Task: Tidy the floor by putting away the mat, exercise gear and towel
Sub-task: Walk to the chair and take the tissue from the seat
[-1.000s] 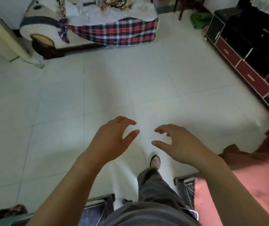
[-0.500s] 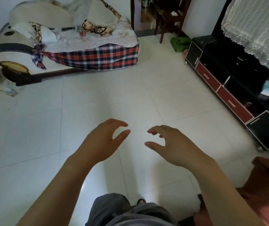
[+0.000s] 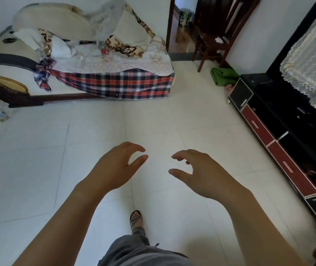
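My left hand (image 3: 117, 166) and my right hand (image 3: 199, 171) are held out in front of me above the white tiled floor (image 3: 153, 121), fingers curled and apart, holding nothing. A green folded cloth or mat (image 3: 223, 76) lies on the floor far ahead on the right, beside the chair leg and the corner of the black cabinet. A small pink item (image 3: 229, 87) lies next to it. My sandalled foot (image 3: 136, 220) steps forward below the hands.
A sofa (image 3: 76, 73) with a plaid cover and piled bedding stands at the back left. A black and red TV cabinet (image 3: 279, 131) runs along the right wall under a lace cloth (image 3: 310, 60). A wooden chair (image 3: 216, 35) stands by the open doorway (image 3: 182, 25).
The view has lifted and moved forward: the sofa, doorway and green cloth come further into view, and the pink fabric at lower right has dropped out. Both hands stay empty and apart.
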